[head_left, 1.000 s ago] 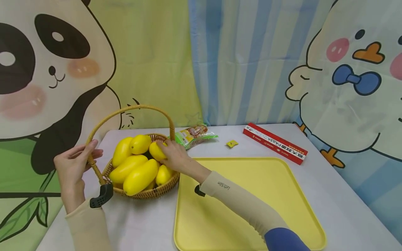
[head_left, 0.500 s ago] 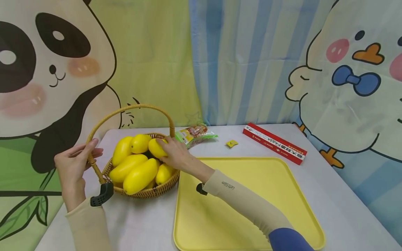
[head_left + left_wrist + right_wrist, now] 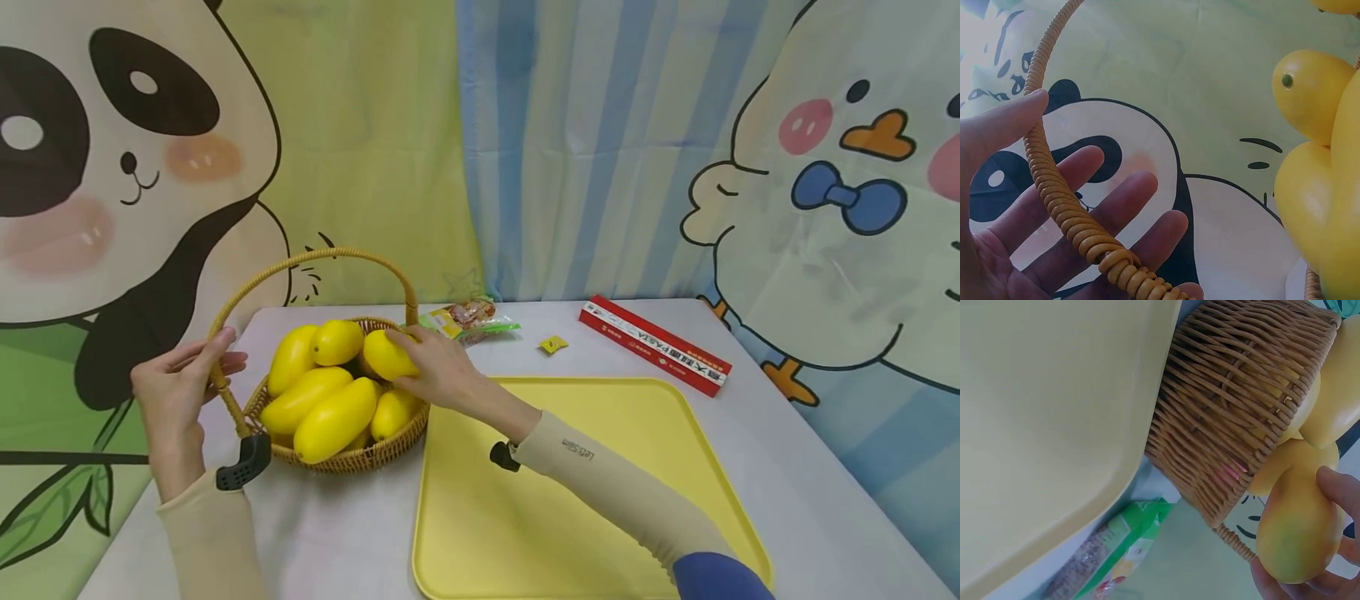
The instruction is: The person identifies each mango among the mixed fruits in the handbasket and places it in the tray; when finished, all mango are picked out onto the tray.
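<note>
In the head view, a wicker basket (image 3: 375,456) full of yellow mangoes (image 3: 336,423) stands at the left of the table. My left hand (image 3: 171,398) holds the near side of its arched handle (image 3: 281,268); in the left wrist view the thumb lies against the handle (image 3: 1072,219) and the fingers pass loosely behind it. My right hand (image 3: 442,372) grips one mango (image 3: 388,355) at the basket's right rim, above the others. The right wrist view shows this mango (image 3: 1297,531) between thumb and fingers. Part of it is covered by the hand in the head view.
A yellow tray (image 3: 600,483) lies right of the basket. Behind them are a green-edged food packet (image 3: 468,318), a small yellow sachet (image 3: 553,344) and a long red pasta box (image 3: 654,345). A cartoon curtain (image 3: 600,150) hangs behind the table.
My right hand has drawn the mango slightly to the right, away from its neighbours. My left hand stays at the handle, and the basket has barely moved.
</note>
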{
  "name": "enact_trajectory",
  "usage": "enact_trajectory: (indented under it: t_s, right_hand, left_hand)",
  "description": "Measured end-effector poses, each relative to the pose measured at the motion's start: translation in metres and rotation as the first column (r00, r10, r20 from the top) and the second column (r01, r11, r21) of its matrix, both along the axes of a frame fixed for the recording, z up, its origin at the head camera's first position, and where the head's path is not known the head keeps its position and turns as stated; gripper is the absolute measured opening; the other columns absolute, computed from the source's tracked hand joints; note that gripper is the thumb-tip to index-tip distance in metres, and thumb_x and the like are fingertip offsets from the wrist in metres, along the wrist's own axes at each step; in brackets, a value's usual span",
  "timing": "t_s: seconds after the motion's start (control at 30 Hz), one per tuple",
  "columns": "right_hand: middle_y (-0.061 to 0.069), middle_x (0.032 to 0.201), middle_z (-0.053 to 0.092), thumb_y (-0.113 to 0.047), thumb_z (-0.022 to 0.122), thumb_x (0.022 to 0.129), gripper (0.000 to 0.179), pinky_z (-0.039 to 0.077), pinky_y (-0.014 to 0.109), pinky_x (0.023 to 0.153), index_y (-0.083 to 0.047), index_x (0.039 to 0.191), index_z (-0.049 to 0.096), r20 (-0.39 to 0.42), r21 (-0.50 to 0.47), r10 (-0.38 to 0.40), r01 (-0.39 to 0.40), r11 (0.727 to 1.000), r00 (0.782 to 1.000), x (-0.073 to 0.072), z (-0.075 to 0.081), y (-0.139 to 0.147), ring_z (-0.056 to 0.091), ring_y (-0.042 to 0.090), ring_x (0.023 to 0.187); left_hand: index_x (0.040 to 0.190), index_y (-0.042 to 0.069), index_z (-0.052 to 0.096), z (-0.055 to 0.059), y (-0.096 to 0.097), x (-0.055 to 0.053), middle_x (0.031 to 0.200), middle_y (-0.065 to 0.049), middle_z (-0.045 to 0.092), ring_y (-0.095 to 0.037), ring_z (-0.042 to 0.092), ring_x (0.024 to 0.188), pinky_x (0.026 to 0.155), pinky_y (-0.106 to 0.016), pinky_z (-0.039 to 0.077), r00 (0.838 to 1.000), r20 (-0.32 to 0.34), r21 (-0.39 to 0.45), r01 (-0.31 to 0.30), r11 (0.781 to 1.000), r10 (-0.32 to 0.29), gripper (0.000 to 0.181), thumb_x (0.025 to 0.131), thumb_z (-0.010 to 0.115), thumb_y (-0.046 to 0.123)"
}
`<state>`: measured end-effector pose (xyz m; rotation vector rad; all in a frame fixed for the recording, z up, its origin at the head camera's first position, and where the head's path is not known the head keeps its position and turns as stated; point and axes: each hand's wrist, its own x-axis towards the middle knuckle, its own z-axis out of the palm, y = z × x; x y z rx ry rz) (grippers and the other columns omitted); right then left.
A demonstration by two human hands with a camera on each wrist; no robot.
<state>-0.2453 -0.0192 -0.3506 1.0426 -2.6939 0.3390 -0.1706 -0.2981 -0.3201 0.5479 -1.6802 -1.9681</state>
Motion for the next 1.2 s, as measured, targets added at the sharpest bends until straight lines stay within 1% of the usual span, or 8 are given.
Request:
enact_trajectory:
  t_s: [0.13,0.23,0.43,0.53,0.67,0.9,0.97,1.2]
  right_hand:
    - [0.009,0.128,0.056,-0.033,0.071,0.087,0.063,0.055,0.032,0.076,-0.016,0.142,0.045,0.015,-0.049,0.017,-0.017,0.999,1.000,0.001,0.000,0.010,0.060,0.022,0.106]
    - [0.010,0.128,0.057,-0.034,0.073,0.086,0.065,0.055,0.033,0.077,-0.015,0.142,0.046,0.022,-0.077,0.020,-0.018,0.997,1.000,0.003,0.000,0.018,0.061,0.022,0.104]
    - [0.011,0.128,0.057,-0.033,0.075,0.083,0.067,0.055,0.037,0.083,-0.014,0.141,0.047,0.029,-0.099,0.007,-0.004,0.995,1.000,0.003,0.002,0.034,0.062,0.024,0.104]
    - [0.011,0.129,0.056,-0.032,0.076,0.083,0.067,0.053,0.039,0.087,-0.015,0.141,0.047,0.031,-0.110,-0.003,0.006,0.994,1.000,0.003,0.004,0.042,0.060,0.025,0.109]
    - [0.011,0.130,0.056,-0.031,0.077,0.082,0.068,0.052,0.041,0.089,-0.015,0.141,0.047,0.036,-0.130,-0.016,0.021,0.991,0.999,0.002,0.004,0.051,0.060,0.027,0.110]
    - [0.014,0.136,0.053,-0.031,0.077,0.082,0.069,0.050,0.044,0.093,-0.016,0.142,0.047,0.045,-0.143,-0.037,0.043,0.989,0.998,0.000,-0.001,0.064,0.057,0.031,0.118]
    - [0.014,0.135,0.054,-0.030,0.077,0.082,0.069,0.051,0.044,0.093,-0.016,0.142,0.047,0.041,-0.137,-0.044,0.049,0.989,0.998,0.000,-0.002,0.067,0.057,0.030,0.117]
    - [0.013,0.127,0.058,-0.029,0.078,0.081,0.067,0.053,0.044,0.087,-0.015,0.139,0.049,0.036,-0.145,-0.052,0.057,0.988,0.998,-0.001,-0.007,0.073,0.061,0.030,0.106]
  left_hand:
    - [0.078,0.016,0.077,0.001,0.000,0.001,0.062,0.004,0.071,-0.007,0.068,0.053,0.052,-0.014,0.052,1.000,0.006,-0.007,0.002,1.000,-0.002,0.018,0.072,0.084,0.031]
    - [0.078,0.015,0.077,0.000,0.000,0.001,0.062,0.004,0.071,-0.008,0.068,0.053,0.053,-0.014,0.052,1.000,-0.004,-0.011,0.004,1.000,-0.004,0.016,0.074,0.084,0.029]
    - [0.077,0.014,0.077,-0.001,0.000,0.001,0.062,0.003,0.071,-0.008,0.068,0.053,0.053,-0.014,0.053,1.000,-0.023,-0.019,0.005,1.000,-0.006,0.016,0.074,0.084,0.028]
    - [0.077,0.013,0.077,-0.001,0.000,0.000,0.063,0.003,0.071,-0.009,0.068,0.053,0.053,-0.014,0.053,1.000,-0.025,-0.011,0.007,1.000,-0.007,0.016,0.073,0.084,0.027]
    - [0.078,0.013,0.077,-0.001,0.000,0.000,0.063,0.003,0.071,-0.009,0.068,0.053,0.054,-0.015,0.053,1.000,-0.024,-0.005,0.011,1.000,-0.011,0.016,0.074,0.083,0.027]
    - [0.077,0.014,0.077,-0.001,0.000,0.000,0.062,0.004,0.071,-0.009,0.068,0.053,0.054,-0.014,0.053,1.000,-0.011,-0.018,0.016,1.000,-0.016,0.015,0.075,0.083,0.028]
    - [0.077,0.016,0.077,-0.001,0.000,0.000,0.063,0.004,0.071,-0.009,0.068,0.053,0.055,-0.014,0.053,1.000,-0.009,-0.022,0.014,1.000,-0.015,0.014,0.075,0.083,0.028]
    - [0.077,0.016,0.076,0.000,-0.001,0.001,0.063,0.004,0.071,-0.009,0.068,0.053,0.055,-0.014,0.053,1.000,-0.011,-0.003,0.021,1.000,-0.021,0.013,0.075,0.083,0.027]
